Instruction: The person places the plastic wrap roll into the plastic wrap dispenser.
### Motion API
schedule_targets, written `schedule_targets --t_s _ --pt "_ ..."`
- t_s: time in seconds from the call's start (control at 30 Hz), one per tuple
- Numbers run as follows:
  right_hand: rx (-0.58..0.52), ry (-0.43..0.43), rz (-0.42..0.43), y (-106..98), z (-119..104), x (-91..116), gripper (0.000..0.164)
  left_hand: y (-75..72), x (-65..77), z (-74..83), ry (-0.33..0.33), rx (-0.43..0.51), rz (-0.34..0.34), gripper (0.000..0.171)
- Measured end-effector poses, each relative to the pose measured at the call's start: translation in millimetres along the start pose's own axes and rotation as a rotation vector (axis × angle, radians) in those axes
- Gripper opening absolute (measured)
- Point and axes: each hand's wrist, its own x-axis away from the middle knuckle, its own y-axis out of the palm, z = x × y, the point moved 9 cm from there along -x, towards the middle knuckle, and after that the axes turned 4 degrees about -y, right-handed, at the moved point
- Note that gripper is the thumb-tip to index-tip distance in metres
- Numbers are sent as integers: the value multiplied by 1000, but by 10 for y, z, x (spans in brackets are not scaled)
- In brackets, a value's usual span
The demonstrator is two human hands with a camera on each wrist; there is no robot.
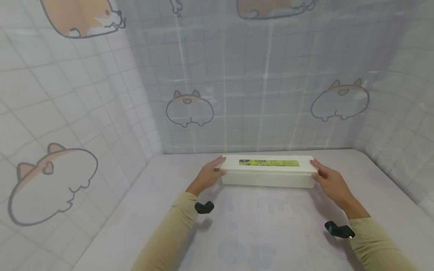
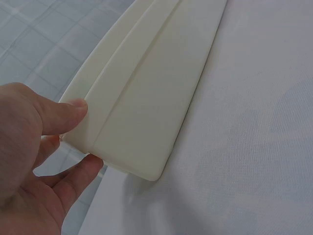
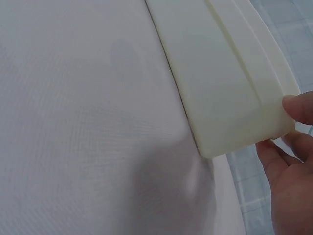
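A long white lidded box [image 1: 269, 180] lies crosswise on the table near the back wall. Its lid bears a green and yellow label [image 1: 269, 163]. My left hand [image 1: 208, 173] grips the left end of the box. In the left wrist view the thumb [image 2: 73, 112] presses on the lid's edge while the other fingers bend against the end face. At the opposite end, my right hand [image 1: 333, 186] holds the box the same way, its thumb [image 3: 296, 105] on the lid edge and fingertips touching the end below the rim. The lid sits on the box.
A pale cloth [image 1: 244, 226] with faint prints covers the table. Gridded sheets with cartoon dogs form the back wall [image 1: 244, 128] and the left wall [image 1: 112, 165], and another stands at the right. Dark devices [image 1: 204, 207] are strapped at both wrists.
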Motion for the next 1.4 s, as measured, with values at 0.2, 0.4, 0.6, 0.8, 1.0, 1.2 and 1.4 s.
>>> schedule_targets --t_s 0.2,0.4,0.6,0.8,1.0,1.2,1.4 --pt "-51 50 2 2 85 9 61 -3 14 -67 -8 56 20 58" --pt "-45 58 12 -3 97 -19 65 -17 21 -98 -5 50 69 57" --pt "-44 52 2 -5 115 -9 66 -13 53 -132 -25 48 91 56" --pt "-47 44 13 -7 149 -17 67 -12 63 -135 -19 53 96 56" --pt "-64 50 8 12 155 -26 66 -8 100 -136 -32 68 93 56" --pt "-81 60 5 13 125 -25 62 -5 115 -149 -40 82 91 55" --pt "-52 65 1 12 103 -25 61 -6 134 -137 -21 82 90 54"
